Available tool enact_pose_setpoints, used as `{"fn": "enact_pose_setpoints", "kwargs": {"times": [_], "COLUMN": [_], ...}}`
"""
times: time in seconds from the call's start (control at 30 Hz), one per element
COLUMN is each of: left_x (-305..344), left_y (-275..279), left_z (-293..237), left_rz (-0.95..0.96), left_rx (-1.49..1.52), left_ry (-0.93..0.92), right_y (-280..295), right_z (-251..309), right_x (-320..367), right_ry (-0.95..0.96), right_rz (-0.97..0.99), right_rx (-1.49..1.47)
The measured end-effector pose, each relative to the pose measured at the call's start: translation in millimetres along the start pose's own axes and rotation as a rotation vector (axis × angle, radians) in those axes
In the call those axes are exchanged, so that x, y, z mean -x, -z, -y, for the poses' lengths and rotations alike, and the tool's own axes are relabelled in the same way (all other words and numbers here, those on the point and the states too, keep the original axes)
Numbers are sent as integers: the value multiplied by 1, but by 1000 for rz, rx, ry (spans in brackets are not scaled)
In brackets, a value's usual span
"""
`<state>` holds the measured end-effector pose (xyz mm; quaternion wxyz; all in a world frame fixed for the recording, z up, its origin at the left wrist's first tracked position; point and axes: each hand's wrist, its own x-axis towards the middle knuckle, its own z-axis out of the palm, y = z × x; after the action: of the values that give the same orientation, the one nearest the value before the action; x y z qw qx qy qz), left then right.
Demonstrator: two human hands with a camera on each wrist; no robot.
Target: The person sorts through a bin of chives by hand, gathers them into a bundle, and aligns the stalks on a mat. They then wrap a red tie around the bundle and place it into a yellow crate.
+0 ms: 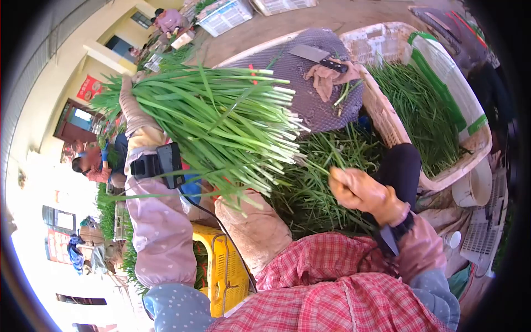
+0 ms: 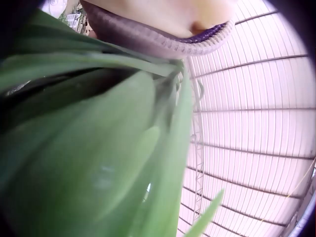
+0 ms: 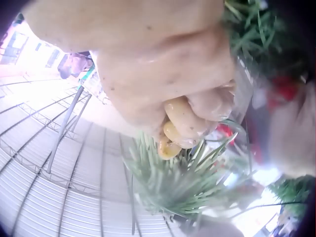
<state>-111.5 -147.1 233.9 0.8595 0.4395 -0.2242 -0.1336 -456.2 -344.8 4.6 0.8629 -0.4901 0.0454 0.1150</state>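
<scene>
My left hand (image 1: 134, 108), in a tan glove, grips a large bunch of garlic chives (image 1: 221, 113) by its leafy end. The pale cut stem ends fan out to the right over my lap. In the left wrist view, broad green leaves (image 2: 108, 143) fill the space below the glove cuff. My right hand (image 1: 366, 195), in an orange-tan rubber glove, has its fingers curled and pinches a few thin green strands (image 1: 318, 166) near the stem ends. Its curled fingertips (image 3: 177, 133) show in the right wrist view, with the bunch's stems beyond. Loose green leaves (image 1: 315, 193) lie heaped beneath.
A cleaver (image 1: 315, 57) and a pinkish cloth (image 1: 326, 80) lie on a grey padded mat (image 1: 276, 61). To the right, a pale crate (image 1: 387, 119) holds more greens. A yellow crate (image 1: 235, 271) stands by my left leg. Other people sit at the far left.
</scene>
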Motion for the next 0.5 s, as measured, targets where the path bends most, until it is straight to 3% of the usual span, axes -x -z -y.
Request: {"fn": "enact_pose_setpoints", "kwargs": {"times": [0.07, 0.1, 0.13, 0.17, 0.23, 0.3, 0.33, 0.37, 0.43, 0.5], "left_x": [-10, 2, 0, -8, -25, -21, -19, -13, 7, 16], "left_y": [12, -6, -3, 1, 8, -3, -15, -29, -57, -73], "left_z": [-9, -6, -9, -9, -13, -9, -5, -2, -2, -5], "left_rz": [-45, -189, -193, -203, -226, -227, -223, -247, -225, -237], "left_rx": [-69, -107, -110, -97, -122, -143, -157, -172, -218, -266], "left_ry": [-52, -111, -122, -107, -103, -110, -122, -121, -142, -177], "right_y": [9, -2, -12, -37, -37, -41, -47, -57, -64, -66], "right_z": [-19, -30, -33, -1, 8, 9, 21, 47, 56, 56], "right_x": [15, 21, 25, 22, 10, -32, -50, -52, -80, -104], "right_ry": [-240, -241, -206, -475, 136, 347, 292, 369, 488, 385], "right_rz": [-75, -169, -273, -253, -281, -155, -144, -1, 105, 109], "right_rx": [419, 1166, 1911, 1854, 1382, 893, 771, 460, -124, -444]}}
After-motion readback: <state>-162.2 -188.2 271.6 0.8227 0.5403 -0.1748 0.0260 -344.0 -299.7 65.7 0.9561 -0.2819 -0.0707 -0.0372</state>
